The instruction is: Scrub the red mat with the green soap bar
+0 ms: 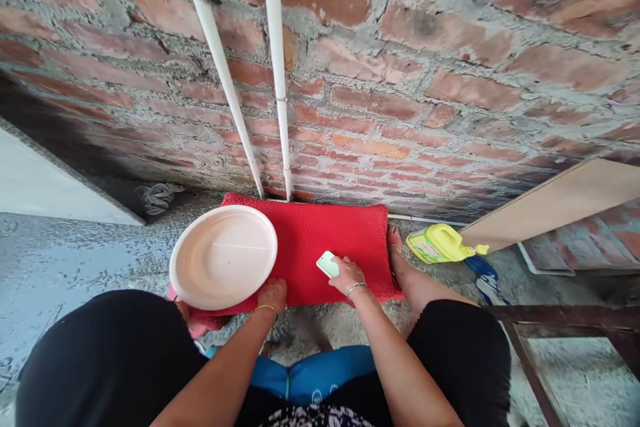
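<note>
One pale green block grasped in right hand, left hand curled on red cloth, grip unclear

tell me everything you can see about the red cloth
The red cloth is bright red and looks like thick, towel-like fabric, with a rough, looped texture along its right edge. It lies spread out, roughly rectangular, near the foot of the brick wall; what supports it is hidden. A pale basin covers much of its left part. The left hand rests at its near edge; the right hand holds a pale green block against or just above it.
</note>
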Tool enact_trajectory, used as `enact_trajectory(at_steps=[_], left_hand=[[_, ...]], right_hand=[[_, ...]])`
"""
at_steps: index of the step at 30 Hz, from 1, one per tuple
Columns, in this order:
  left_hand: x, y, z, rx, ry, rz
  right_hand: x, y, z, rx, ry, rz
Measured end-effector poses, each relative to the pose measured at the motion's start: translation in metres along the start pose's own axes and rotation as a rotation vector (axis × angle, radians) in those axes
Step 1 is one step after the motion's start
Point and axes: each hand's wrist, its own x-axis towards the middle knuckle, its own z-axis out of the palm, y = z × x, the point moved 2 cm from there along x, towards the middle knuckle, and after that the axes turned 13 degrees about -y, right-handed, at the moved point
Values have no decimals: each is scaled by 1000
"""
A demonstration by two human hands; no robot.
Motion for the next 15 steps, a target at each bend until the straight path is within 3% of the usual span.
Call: enact_trajectory(at_steps=[3,6,9,12,15], left_hand=[[0,-2,-1,2,-20,-5],[1,-5,-3,10,-11,15],[1,-7,-4,-16,-22,55],[-2,-9,-6,-70,-50,81],[-9,-11,-7,-142,-59,80]], right_hand=[[-9,-5,-1,-13,10,6],[-19,2,-14,137,88,57],[-34,20,-43,501,457,32],[-51,40,-76,881,887,-102],[-57,51,-94,1150,1080,-136]])
